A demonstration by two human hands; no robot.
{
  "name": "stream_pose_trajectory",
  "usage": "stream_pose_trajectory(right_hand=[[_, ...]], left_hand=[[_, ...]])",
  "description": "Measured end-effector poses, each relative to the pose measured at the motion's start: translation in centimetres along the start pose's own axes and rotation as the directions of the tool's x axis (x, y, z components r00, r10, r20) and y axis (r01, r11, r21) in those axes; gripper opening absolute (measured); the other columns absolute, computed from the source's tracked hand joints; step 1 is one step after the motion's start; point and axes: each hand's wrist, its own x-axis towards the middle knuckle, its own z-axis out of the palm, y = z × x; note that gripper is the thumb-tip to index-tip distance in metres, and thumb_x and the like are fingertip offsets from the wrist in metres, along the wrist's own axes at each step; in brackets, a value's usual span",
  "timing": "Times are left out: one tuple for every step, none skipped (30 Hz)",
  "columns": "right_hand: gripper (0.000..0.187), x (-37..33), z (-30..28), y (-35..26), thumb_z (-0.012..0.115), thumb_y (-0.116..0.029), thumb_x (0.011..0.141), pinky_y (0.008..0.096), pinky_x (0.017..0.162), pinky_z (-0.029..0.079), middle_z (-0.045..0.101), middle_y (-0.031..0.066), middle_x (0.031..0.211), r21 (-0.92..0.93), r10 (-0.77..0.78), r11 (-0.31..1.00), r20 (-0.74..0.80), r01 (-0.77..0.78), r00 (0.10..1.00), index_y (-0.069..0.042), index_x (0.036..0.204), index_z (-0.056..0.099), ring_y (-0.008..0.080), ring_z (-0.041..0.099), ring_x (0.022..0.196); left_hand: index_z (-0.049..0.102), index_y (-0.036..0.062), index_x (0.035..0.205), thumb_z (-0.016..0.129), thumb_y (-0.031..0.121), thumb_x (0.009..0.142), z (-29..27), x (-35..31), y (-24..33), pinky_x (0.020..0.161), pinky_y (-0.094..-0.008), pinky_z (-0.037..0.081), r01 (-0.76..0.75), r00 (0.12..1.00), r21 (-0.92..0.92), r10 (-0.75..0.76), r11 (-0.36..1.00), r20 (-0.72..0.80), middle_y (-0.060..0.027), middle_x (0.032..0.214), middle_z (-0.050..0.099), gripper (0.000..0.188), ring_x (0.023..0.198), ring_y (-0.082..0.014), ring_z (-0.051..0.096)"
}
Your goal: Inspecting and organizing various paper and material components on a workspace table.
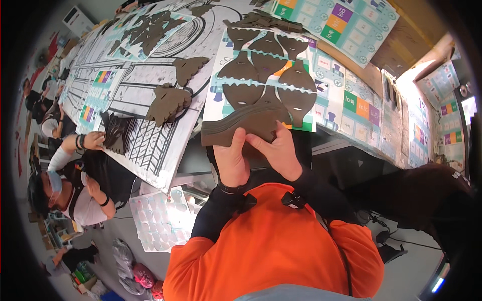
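Note:
My left hand [233, 163] and my right hand [279, 153] are closed on a stack of thin brown sheets [246, 125], held just in front of my body. Both thumbs press on its near face, and the layers fan slightly at the left end. The fingers behind the stack are hidden. Beyond it, on a printed sheet [213, 103], lie rows of brown scallop-edged cut-out pieces [267, 66], several with small slits. The held stack overlaps the nearest row in view.
Brown strips [263, 21] lie past the cut-outs. Loose brown pieces [168, 104] sit on a white table with black line drawings [135, 80]. At left, a co-worker's hand [94, 140] touches a brown stack [118, 133]. Printed sheets [346, 105] cover the right-hand table.

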Motion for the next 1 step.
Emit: stream_pose_trajectory(right_hand=[[0.048, 0.07, 0.01, -0.01, 0.082, -0.017, 0.087, 0.032, 0.092, 0.053, 0.071, 0.0078, 0.114, 0.02, 0.014, 1.0, -0.01, -0.014, 1.0, -0.001, 0.126, 0.058, 0.0155, 0.066, 0.105]], left_hand=[[0.053, 0.0016, 0.135, 0.067, 0.019, 0.1, 0.12, 0.03, 0.1, 0.102, -0.0358, 0.045, 0.015, 1.0, -0.017, -0.014, 1.0, 0.009, -0.0066, 0.129, 0.061, 0.042, 0.118, -0.0189, 0.058]])
